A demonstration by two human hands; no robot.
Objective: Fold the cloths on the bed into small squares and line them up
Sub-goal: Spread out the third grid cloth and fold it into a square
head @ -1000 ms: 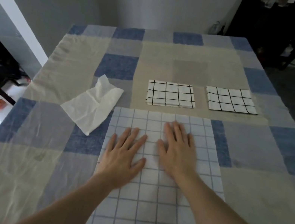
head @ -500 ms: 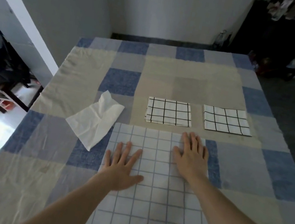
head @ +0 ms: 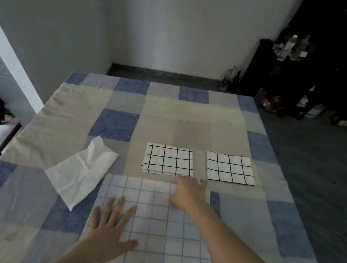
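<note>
A large white cloth with a pale blue grid (head: 157,232) lies spread flat in the lower middle of the frame, running off the bottom edge. The left hand (head: 109,232) rests palm down on its left part, fingers spread and flat, gripping nothing. The right hand (head: 189,194) reaches to the cloth's far right corner, fingers curled down at the top edge; whether it has pinched the cloth cannot be told from this view.

Just above that edge, in the middle of the frame, sit two folded white cloths with black grid lines: one (head: 168,160) close to the right hand's fingertips, the other (head: 230,168) to its right, apart from it and roughly level with it. A plain white cloth (head: 81,173) lies crumpled at a slant left of centre, its lower right edge near the large cloth's left corner.

All rest on a bed (head: 77,119) covered in blue, grey and beige squares.
</note>
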